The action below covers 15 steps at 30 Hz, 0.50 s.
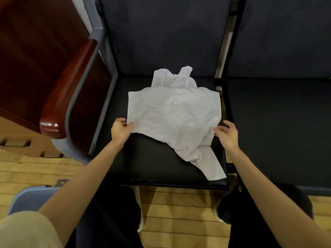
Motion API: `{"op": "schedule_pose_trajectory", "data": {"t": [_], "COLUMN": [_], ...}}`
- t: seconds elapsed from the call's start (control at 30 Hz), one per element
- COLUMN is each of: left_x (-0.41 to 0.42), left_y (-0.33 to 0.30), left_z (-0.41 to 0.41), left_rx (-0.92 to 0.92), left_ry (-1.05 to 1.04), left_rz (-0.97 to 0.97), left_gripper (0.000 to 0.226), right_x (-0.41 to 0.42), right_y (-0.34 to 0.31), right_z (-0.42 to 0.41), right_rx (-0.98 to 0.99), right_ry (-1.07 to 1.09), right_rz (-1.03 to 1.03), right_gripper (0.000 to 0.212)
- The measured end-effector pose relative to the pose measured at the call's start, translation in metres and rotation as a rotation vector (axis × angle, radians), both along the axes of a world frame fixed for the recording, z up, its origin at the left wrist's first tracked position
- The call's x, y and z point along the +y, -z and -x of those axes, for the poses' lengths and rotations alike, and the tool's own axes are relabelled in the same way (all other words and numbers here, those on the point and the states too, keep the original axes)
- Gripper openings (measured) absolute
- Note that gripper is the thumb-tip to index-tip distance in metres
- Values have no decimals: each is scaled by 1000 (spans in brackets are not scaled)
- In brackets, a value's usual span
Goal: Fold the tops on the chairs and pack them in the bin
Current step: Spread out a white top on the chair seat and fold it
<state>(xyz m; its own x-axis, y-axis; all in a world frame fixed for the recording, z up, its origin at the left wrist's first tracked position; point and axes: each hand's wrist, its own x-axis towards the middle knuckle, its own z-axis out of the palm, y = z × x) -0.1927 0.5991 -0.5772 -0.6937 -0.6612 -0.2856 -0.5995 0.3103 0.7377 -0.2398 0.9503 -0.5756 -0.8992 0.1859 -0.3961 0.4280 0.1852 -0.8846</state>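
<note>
A: Top (174, 111) — white all over, no print on the body; a faint orange-pink mark near the neckline, too small to read.

B: Chair seat (155, 163) under it?

A: Black, slightly glossy. Its backrest (164, 36) is dark navy, matte. Neighbouring chair (279, 122) to the right, same black seat and navy back.

B: Left side?

A: Armrest (59, 97), glossy reddish-brown wood, on a grey frame (80, 90).

B: Floor (179, 208)?

A: Light yellow-tan wood planks with darker seams. Pale blue bin (30, 197) at lower left. Person's sleeve (25, 230) is beige; trousers (107, 221) black.
</note>
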Motion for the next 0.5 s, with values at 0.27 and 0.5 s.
{"op": "schedule_pose_trajectory", "data": {"t": [0.27,0.5], "left_x": [23,15], "left_y": [6,-26], "left_z": [-27,-32], "left_rx": [51,335], "left_ry": [7,217], "left_rz": [2,150], "left_gripper": [22,16], "right_x": [-16,-21], "right_y": [-6,-30], "right_z": [-43,-44], "right_rx": [-75,323], "right_ry": [-177,-233], "right_rz": [-156,-210], "right_gripper": [22,16]}}
